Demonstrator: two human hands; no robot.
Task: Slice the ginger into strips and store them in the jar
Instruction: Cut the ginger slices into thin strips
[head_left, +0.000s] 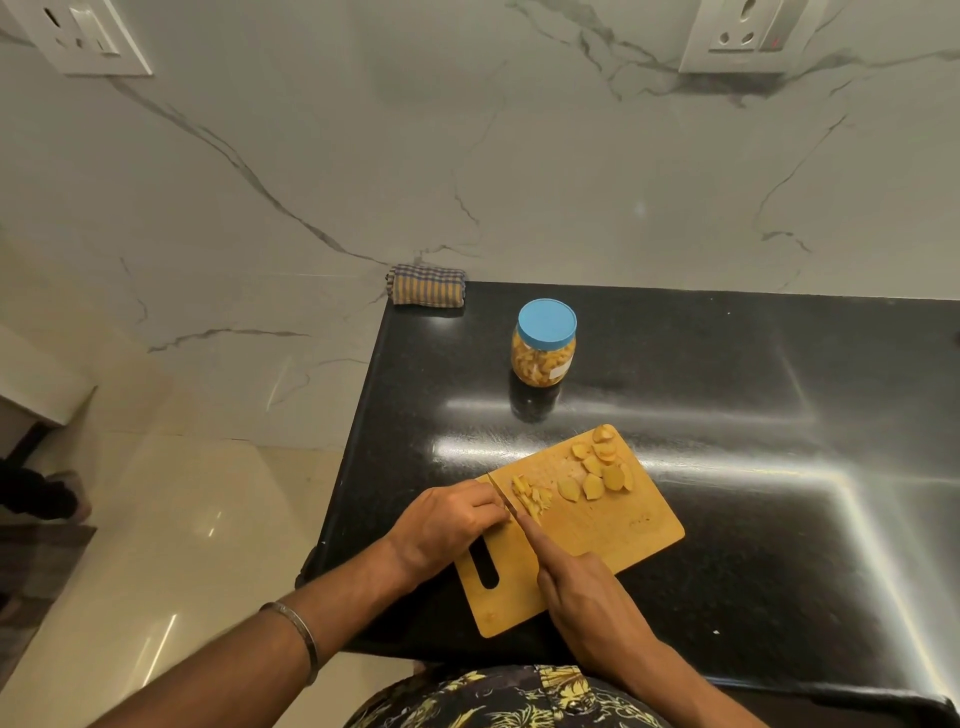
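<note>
- Head view: right hand gripped thin dark knife; left hand pinned ginger on tan wooden cutting board, fingers curled.
- Yellow ginger strips and slices lay on board; blue-lidded clear jar stood behind on black counter.

Dim, warm light — white glare streaks the black countertop — wide-angle edges bow.

Black counter bears board, jar, perhaps cloth
</note>
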